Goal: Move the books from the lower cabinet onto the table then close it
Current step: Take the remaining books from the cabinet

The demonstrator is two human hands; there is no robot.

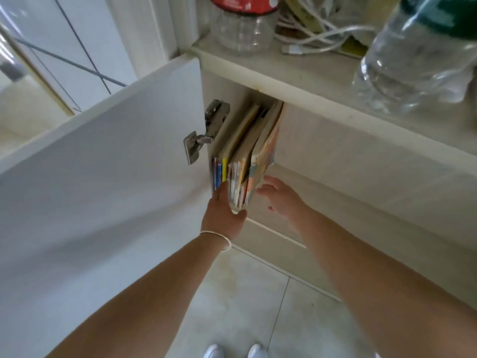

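left hand [224, 215] fingertips vanish behind the books [247, 156]; book titles too blurred to read; both bottles [242, 24] cut off by the top edge

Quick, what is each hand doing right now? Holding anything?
Left hand: fingers slid in among the books, thumb under them; seems to grip a bunch.
Right hand: open, fingers spread, beside the books, holding nothing.
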